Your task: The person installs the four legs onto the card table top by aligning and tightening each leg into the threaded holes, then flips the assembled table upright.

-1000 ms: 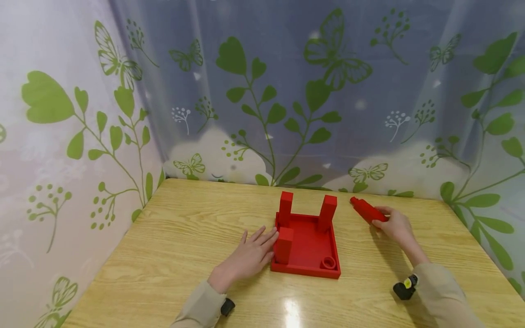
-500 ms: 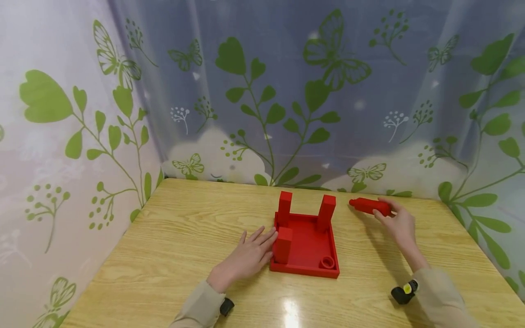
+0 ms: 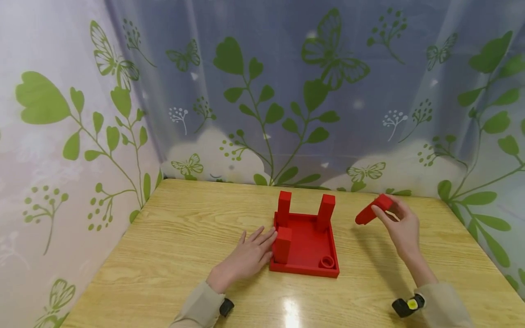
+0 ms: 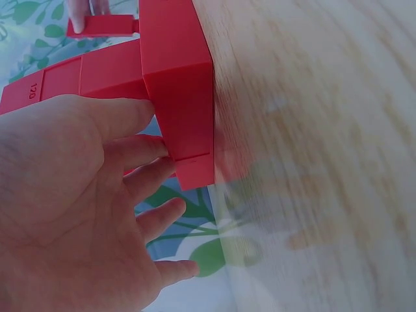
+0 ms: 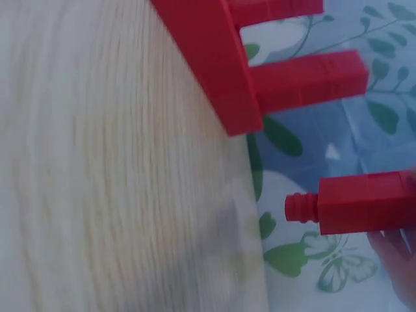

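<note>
My right hand (image 3: 404,228) pinches a red square leg (image 3: 371,210) above the table, right of a red square tray-like base (image 3: 309,243). In the right wrist view the leg's threaded end (image 5: 302,207) points toward the base. The leg slants, its threaded end lower and to the left. Three similar legs stand upright in the base: back left (image 3: 285,208), back right (image 3: 326,210) and front left (image 3: 283,248). A round socket (image 3: 327,262) sits in the front right corner. My left hand (image 3: 246,259) lies with spread fingers against the base's left side, fingertips at its wall (image 4: 185,110).
The base stands on a light wooden table (image 3: 197,218). A patterned curtain (image 3: 229,136) closes off the back, and a similar one (image 3: 102,173) hangs along the left. A wrist camera (image 3: 406,306) sits under the right sleeve.
My right hand has turned the red leg, swinging its threaded end downward while the square end tips up toward me. The left hand and the base hold still.
</note>
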A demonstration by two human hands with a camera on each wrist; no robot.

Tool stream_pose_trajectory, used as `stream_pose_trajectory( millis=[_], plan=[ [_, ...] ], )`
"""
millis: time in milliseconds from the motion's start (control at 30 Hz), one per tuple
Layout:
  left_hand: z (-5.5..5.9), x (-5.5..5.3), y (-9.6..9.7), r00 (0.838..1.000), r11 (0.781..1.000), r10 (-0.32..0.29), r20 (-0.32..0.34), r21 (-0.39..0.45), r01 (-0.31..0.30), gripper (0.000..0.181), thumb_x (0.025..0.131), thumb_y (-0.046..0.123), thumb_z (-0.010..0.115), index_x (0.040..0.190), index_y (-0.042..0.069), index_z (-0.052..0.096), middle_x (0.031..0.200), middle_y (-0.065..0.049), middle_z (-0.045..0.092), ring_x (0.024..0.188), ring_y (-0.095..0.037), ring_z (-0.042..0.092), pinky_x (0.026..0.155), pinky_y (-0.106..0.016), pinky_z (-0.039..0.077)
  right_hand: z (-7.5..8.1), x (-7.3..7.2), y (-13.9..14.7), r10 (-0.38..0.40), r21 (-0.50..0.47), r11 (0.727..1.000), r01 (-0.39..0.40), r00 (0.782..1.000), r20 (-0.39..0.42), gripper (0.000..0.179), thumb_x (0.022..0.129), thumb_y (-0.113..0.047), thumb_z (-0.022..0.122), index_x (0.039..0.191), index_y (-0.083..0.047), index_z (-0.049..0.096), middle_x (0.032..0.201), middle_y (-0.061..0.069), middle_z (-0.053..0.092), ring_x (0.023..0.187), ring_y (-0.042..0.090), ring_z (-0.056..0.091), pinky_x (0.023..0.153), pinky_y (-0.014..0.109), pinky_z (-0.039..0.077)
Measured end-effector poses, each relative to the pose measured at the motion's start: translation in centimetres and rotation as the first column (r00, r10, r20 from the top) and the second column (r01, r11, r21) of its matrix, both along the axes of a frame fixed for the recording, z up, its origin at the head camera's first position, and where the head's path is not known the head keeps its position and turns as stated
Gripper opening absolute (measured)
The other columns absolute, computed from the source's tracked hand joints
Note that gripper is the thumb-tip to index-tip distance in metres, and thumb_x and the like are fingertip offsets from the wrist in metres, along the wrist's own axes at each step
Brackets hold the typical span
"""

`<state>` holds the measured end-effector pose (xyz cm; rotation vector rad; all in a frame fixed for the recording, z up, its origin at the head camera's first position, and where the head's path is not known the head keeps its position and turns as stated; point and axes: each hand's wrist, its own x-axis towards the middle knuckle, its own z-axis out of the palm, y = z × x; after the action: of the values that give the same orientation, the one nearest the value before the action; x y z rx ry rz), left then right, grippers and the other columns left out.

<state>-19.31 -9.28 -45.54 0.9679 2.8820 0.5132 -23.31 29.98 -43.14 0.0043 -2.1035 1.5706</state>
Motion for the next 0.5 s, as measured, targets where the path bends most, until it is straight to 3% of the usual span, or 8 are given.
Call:
stream_pose_trajectory(
  millis=[500],
  plan=[
    [-0.1,-0.1,0.0,1.000,1.000,0.000,-0.005,-0.004,0.000,0.053,0.108,0.024,0.050,0.157,0.007,0.039,0.163,-0.008,0.035,0.151,-0.037,0.027,0.114,-0.071,0.024,1.6,4.0,-3.1,0.180,0.027,0.983,-0.180,0.984,-0.005,0.042,0.093,-0.002,0.072,0.132,0.005,0.061,0.110,-0.017,0.071,0.099,0.002,0.067,0.086,0.013,0.053]
  ],
)
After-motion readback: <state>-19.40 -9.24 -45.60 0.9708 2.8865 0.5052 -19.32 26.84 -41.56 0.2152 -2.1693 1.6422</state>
